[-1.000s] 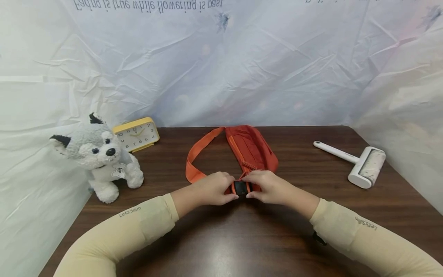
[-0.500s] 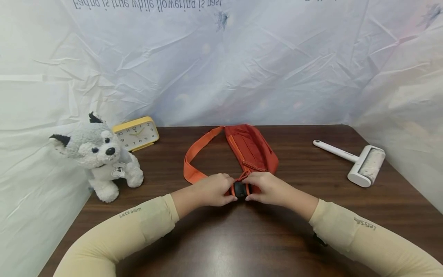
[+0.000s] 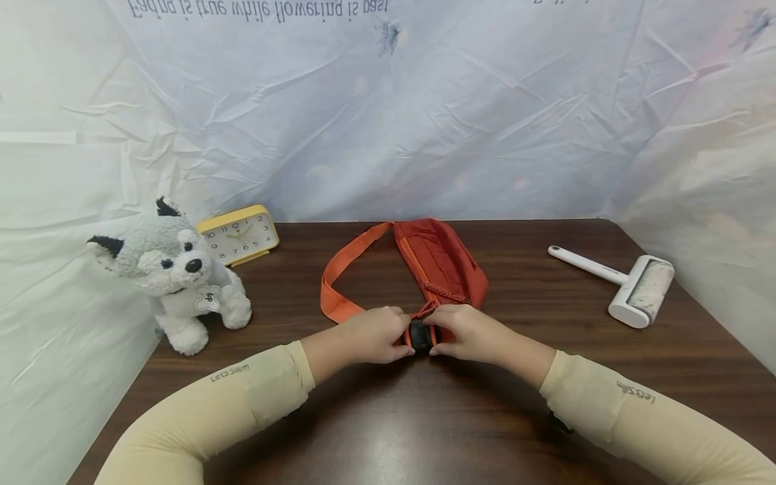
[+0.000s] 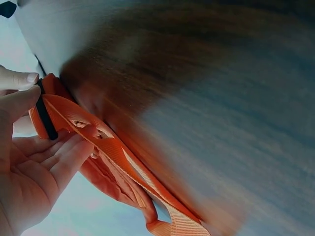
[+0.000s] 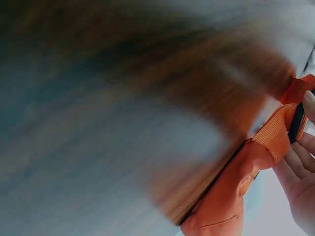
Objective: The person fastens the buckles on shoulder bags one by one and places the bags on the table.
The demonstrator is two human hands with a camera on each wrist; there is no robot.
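A red-orange waist bag (image 3: 439, 259) lies on the table with its orange strap (image 3: 341, 269) looping out to the left. At its near end sits a black buckle (image 3: 419, 335) with orange webbing on both sides. My left hand (image 3: 377, 335) pinches the buckle's left end between thumb and fingers. From the other side, my right hand (image 3: 467, 331) pinches the right end. In the left wrist view, a black buckle part (image 4: 47, 115) lies between thumb and fingers. The right wrist view has the other black part (image 5: 297, 122) at the right hand's fingers.
On the left sits a grey and white plush husky (image 3: 176, 269), in front of a yellow alarm clock (image 3: 239, 236). A white lint roller (image 3: 642, 289) lies on the right. The dark wood table (image 3: 388, 417) meets a pale cloth (image 3: 424, 135) at the back.
Both hands have shifted slightly toward me with the buckle. The strap loop has slid a little to the left. The plush, clock and lint roller have stayed put.
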